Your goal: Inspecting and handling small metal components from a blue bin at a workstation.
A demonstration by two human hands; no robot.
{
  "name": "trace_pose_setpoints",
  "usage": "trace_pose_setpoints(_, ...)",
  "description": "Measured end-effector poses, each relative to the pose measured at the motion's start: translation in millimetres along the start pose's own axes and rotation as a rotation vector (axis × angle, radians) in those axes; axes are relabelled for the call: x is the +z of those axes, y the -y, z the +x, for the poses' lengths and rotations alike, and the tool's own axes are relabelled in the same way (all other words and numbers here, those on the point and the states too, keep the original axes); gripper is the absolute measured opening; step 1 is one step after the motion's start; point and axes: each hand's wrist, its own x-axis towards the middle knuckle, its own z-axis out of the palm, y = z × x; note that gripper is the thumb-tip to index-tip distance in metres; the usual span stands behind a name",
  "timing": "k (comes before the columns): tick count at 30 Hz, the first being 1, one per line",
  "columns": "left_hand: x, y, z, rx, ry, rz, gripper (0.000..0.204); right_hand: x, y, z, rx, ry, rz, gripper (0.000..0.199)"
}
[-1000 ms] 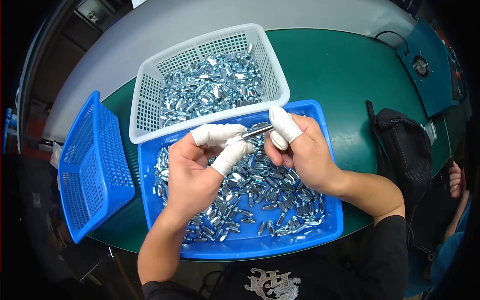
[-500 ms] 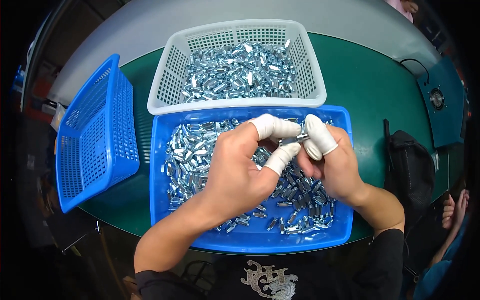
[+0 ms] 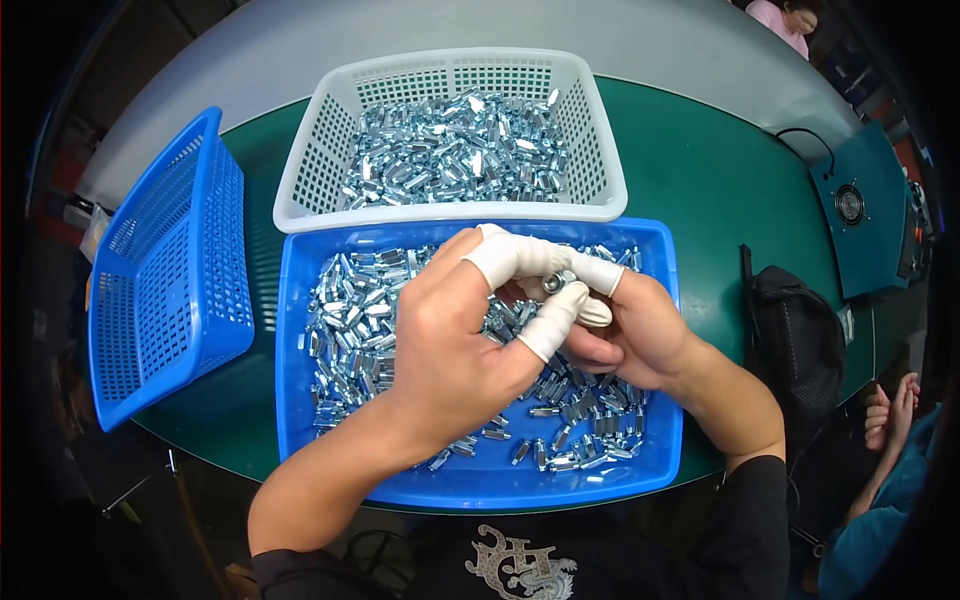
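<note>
Between the fingertips: one small silver metal part point(image 3: 556, 281), pinched from both sides, held just above the blue tray point(image 3: 300, 330).
left hand point(image 3: 455, 335): fingers curled, white finger cots on thumb and forefinger, tips pressed onto the part from the near-left.
right hand point(image 3: 630, 330): half hidden behind the left, cotted fingertip closing on the same part from the far-right; other fingers folded under.
part axis: too small and covered to be sure; rounded end seems to face up toward the camera, long axis roughly along the line between the two hands.
doing it well: my read, keep the pinch on the cots only, hold the part steady over the tray so a slip drops it back in the pile.
under hands: loose silver parts fill the blue tray.
beyond hands: white mesh basket point(image 3: 600, 150) with more silver parts, touching the tray's far edge.
left of hands: blue mesh basket point(image 3: 160, 290), tilted.
below all: green counter point(image 3: 720, 170).
</note>
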Motion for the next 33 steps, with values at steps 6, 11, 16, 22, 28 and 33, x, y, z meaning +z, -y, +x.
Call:
trace_pose_setpoints(6,-1.7,-1.7,2.9,0.048,0.006,-0.044,0.017,-3.4,-0.3,0.9,0.041,0.053,0.035,0.042)
trace_pose_setpoints(11,-4.4,-0.1,2.3,0.061,0.033,-0.043,0.017,-2.2,-1.7,-0.4,0.034,0.079,0.073,0.039)
trace_pose_setpoints(16,-4.4,4.1,2.9,0.001,0.031,-0.06,0.015,-3.2,-2.6,0.7,-0.019,0.073,0.044,0.039)
trace_pose_setpoints(22,-10.6,8.5,9.7,-0.059,-0.017,-0.063,0.012,-8.8,-6.5,7.7,-0.172,-0.12,0.119,0.04)
trace_pose_setpoints(28,-23.5,28.9,18.0,-0.193,-0.24,-0.029,0.023,-7.6,-4.3,7.8,-0.297,-0.216,0.052,0.044)
trace_pose_setpoints(33,-28.3,29.5,14.1,-0.155,-0.095,0.356,0.02,-5.6,-5.6,6.7,-0.336,-0.258,0.053,0.046)
